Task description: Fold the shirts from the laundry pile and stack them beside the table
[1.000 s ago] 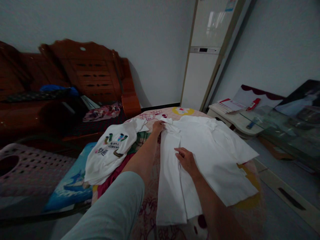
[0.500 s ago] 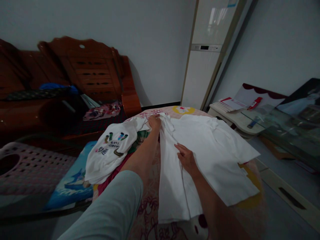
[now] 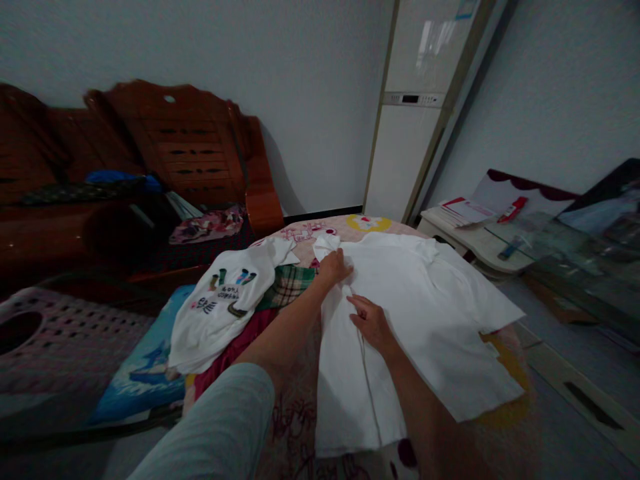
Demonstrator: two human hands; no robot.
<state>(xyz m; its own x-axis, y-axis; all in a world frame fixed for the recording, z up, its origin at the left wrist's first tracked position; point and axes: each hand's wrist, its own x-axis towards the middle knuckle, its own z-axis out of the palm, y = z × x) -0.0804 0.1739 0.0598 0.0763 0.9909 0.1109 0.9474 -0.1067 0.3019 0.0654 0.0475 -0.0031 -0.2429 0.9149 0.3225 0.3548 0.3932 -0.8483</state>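
A white T-shirt (image 3: 425,320) lies spread on the round table, its left side folded inward in a long strip. My left hand (image 3: 336,268) is closed on the cloth near the top of that strip, just below a bunched bit of sleeve. A little nearer to me, my right hand (image 3: 371,321) has its fingers curled at the strip's inner edge, thumb and forefinger on the fabric. Left of the shirt rests a white printed garment (image 3: 220,300), over green plaid cloth (image 3: 290,285) and dark red cloth (image 3: 235,353).
A pink patterned tablecloth (image 3: 300,400) covers the table. To the left are a pink plastic basket (image 3: 75,333), a blue picture-printed item (image 3: 150,367) and a wooden sofa (image 3: 190,147). A tall white cabinet unit (image 3: 400,147) stands behind. On the right is a glass-topped table (image 3: 565,247).
My left hand has moved right and slightly toward me, from the sleeve end onto the folded strip. The sleeve end now lies bunched behind it. My right hand stays almost in place.
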